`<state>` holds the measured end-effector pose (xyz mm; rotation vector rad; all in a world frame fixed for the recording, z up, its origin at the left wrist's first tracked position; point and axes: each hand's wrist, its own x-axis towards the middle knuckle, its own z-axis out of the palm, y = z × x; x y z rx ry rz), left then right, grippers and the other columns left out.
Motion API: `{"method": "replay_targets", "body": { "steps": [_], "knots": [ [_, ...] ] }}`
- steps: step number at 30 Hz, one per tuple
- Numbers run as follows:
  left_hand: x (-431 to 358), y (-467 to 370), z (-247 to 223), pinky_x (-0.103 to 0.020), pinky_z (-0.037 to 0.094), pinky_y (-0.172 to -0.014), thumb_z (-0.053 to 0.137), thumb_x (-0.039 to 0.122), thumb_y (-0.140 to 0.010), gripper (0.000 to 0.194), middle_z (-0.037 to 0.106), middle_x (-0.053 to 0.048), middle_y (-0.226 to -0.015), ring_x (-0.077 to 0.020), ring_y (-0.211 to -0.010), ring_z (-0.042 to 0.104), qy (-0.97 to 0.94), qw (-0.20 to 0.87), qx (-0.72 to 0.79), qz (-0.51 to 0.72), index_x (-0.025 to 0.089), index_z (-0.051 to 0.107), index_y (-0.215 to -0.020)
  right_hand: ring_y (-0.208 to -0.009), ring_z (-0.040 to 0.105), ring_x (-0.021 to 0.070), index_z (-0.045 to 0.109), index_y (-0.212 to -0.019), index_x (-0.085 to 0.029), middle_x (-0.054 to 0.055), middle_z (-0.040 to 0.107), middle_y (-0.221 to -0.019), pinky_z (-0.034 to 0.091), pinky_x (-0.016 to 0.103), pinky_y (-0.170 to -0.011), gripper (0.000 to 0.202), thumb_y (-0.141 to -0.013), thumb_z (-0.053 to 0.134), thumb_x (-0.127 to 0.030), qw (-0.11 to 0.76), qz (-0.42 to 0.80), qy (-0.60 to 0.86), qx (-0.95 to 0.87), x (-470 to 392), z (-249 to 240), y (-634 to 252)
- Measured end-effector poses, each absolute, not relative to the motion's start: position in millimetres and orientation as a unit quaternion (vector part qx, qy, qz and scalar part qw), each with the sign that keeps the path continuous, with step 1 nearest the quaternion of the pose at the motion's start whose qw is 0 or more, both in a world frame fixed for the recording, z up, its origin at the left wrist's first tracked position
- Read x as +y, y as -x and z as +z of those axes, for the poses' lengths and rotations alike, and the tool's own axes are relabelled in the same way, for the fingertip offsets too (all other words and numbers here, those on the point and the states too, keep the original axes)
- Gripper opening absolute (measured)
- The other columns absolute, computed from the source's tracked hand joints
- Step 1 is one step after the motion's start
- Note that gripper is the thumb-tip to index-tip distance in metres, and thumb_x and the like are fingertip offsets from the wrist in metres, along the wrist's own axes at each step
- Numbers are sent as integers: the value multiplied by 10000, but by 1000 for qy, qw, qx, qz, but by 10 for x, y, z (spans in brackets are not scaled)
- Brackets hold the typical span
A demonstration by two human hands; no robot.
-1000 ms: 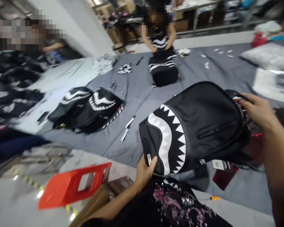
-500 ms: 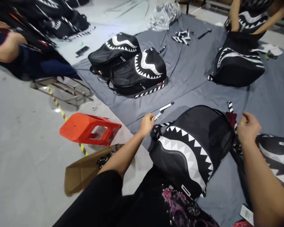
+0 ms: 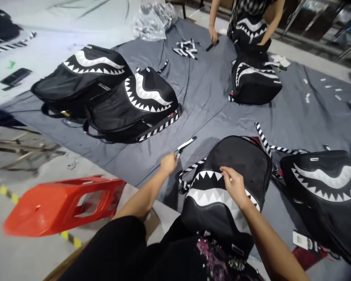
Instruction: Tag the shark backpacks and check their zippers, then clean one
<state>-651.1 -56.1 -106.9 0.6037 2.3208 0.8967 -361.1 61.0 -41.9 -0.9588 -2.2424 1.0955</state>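
1. 2 white strips lie on the desk, slanting away rightward, nearer the left hand.
2. Its fingers curl at the nearer strip; grip unclear.
3. Right hand: fingers loosely bent over the backpack; pinch unclear.

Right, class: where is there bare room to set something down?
Bare grey cloth lies between the two left backpacks and the far backpack, and between that and the right backpack. Crowded: around the near backpack, left hand and right hand.
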Motion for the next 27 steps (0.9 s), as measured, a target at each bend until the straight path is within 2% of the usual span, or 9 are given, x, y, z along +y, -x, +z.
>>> {"method": "replay_targets", "body": {
  "steps": [6,9,12,15,18,21,23,25,27],
  "knots": [
    [-345,6064,-399,-240,480,-611,576,444,-847,275,584,14,-683,-113,-611,581,-210,367,770,478,185,495,-801,-1032,677,248,703,-1069,-224,84,727,-1091,535,426,-925,319,-939,519,-449,224,564,383,-697,538,-368,3728],
    [-167,5496,-15,-218,456,-521,644,544,-771,390,581,18,-668,-94,-527,549,-219,500,647,532,180,509,-813,-1174,614,265,659,-1181,-226,97,665,-1251,525,443,-960,454,-896,546,-561,264,685,347,-584,631,-240,3792],
    [-15,4829,120,-182,408,-477,740,510,-714,428,542,34,-681,-53,-493,489,-160,649,474,573,172,513,-846,-1095,652,260,656,-1120,-220,97,665,-1251,559,422,-897,455,-838,621,-575,277,769,302,-490,707,-90,3622],
    [-29,4171,-7,-189,360,-454,618,590,-788,427,487,55,-622,-45,-437,417,-187,702,476,495,188,473,-807,-941,694,232,615,-863,-224,66,719,-1135,582,382,-809,291,-803,694,-498,287,782,330,-444,762,-21,3217],
    [-274,3637,-148,-223,330,-452,594,529,-811,386,468,51,-516,-68,-394,379,-265,729,516,364,191,464,-676,-958,697,220,516,-789,-242,31,754,-963,553,394,-894,293,-807,690,-477,376,748,377,-396,882,-34,2725],
    [-531,3337,-98,-255,409,-574,683,277,-745,202,546,22,-551,-113,-508,485,-344,724,538,261,187,542,-630,-905,707,203,474,-793,-246,9,750,-854,548,394,-901,307,-794,704,-449,476,679,417,-372,1061,-49,2244],
    [-563,3264,28,-301,466,-783,686,194,-724,68,680,-17,-829,-171,-773,610,-454,678,544,195,212,645,-775,-799,711,190,462,-787,-239,1,741,-813,574,366,-800,330,-764,737,-421,505,642,434,-380,1150,-44,1952],
    [-460,3261,159,-362,443,-947,682,217,-753,173,663,-42,-1168,-231,-1052,599,-570,593,551,137,248,678,-923,-685,694,168,455,-796,-234,-6,731,-790,573,318,-674,338,-762,738,-417,508,617,446,-402,1176,-48,1701],
    [-280,3309,241,-412,442,-966,640,290,-823,77,656,-63,-1196,-263,-1097,581,-632,478,600,109,230,681,-851,-607,663,138,483,-867,-231,-10,724,-798,539,266,-582,284,-807,692,-412,491,579,469,-450,1139,-83,1502]
  ]
}}
